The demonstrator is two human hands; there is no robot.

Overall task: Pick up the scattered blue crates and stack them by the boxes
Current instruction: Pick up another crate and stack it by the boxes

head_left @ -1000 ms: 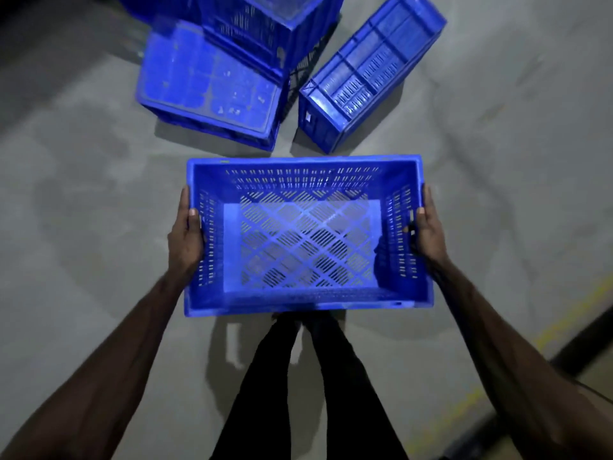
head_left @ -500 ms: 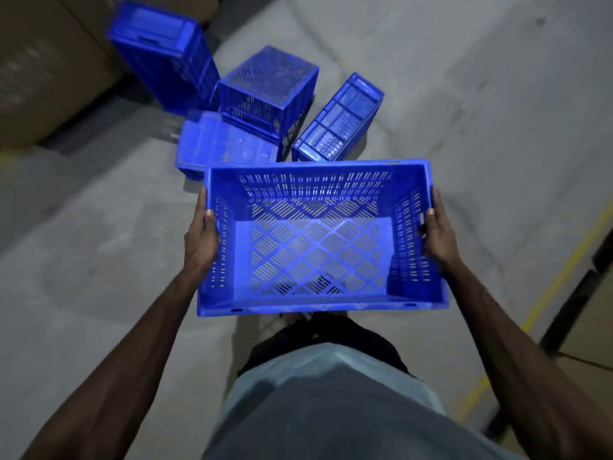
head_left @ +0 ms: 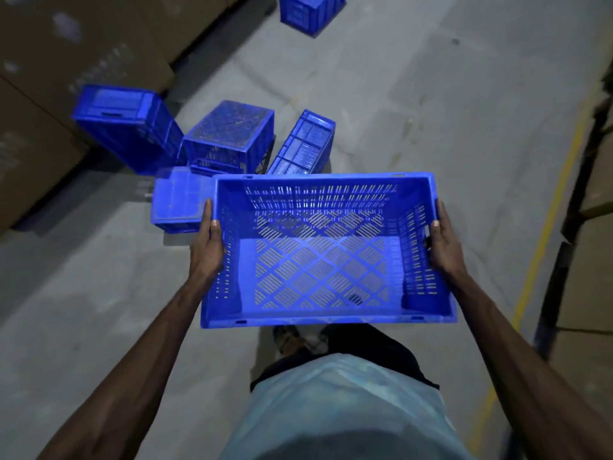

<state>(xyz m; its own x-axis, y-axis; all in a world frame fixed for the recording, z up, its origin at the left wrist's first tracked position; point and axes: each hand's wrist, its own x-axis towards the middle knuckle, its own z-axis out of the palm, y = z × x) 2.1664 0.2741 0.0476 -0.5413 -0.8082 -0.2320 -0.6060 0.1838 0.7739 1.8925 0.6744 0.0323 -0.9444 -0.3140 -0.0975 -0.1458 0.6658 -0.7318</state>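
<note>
I carry an empty blue slotted crate upright in front of my waist. My left hand grips its left rim, thumb inside the wall. My right hand grips the right rim the same way. Beyond it several blue crates lie scattered on the floor: one on its side near the boxes, one upside down, one tipped on edge, and a flat one partly hidden behind the held crate. Another blue crate stands far ahead.
Large cardboard boxes line the left side. A dark rack with more boxes stands along the right, beside a yellow floor line. Grey concrete floor stretches ahead between them.
The view has lifted and I have straightened up with the crate in both hands. The scattered crates now lie farther off, and the boxes and far crate have come into sight.
</note>
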